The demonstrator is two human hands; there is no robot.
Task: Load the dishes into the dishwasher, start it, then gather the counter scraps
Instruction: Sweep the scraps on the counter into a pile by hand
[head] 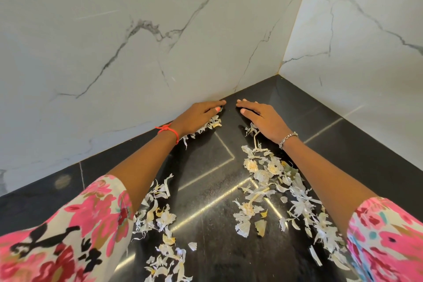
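Scraps (pixel 263 175) of papery garlic skin litter the black table (pixel 357 167) from 7 to 5 o'clock. The left hand (pixel 198 114), at 11 against the wall (pixel 137 52), lies flat over a few of them. The right hand (pixel 261 117), at 1, lies flat, holding nothing. Best to keep both palms low and sweep toward 6 into one heap.

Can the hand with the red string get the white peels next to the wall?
Probably yes. The left hand lies open on the shiny black stone counter, and the papery white garlic peels sit right beside its palm, with nothing between them.
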